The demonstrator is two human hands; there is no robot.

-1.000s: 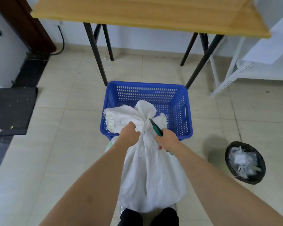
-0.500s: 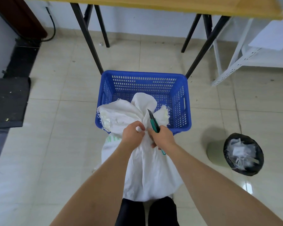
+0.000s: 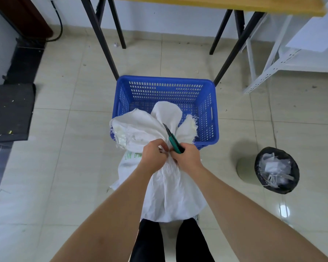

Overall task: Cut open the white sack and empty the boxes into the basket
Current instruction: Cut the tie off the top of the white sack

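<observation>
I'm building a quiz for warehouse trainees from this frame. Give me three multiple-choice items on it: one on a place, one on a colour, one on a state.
1. Where does the black-lined round waste bin stand?
A. to the right of the basket, on the tiled floor
B. on the wooden table
C. inside the basket

2. What colour is the handle of the utility knife?
A. red
B. green
C. yellow

3. What state is the neck of the white woven sack in?
A. cut wide open
B. lying flat and loose
C. bunched shut, in the grip of the left hand

Key: 1 A, the waste bin sits on the floor right of the blue plastic basket. 2 B, the knife in the right hand is green. 3 C, the left hand holds the sack gathered.
</observation>
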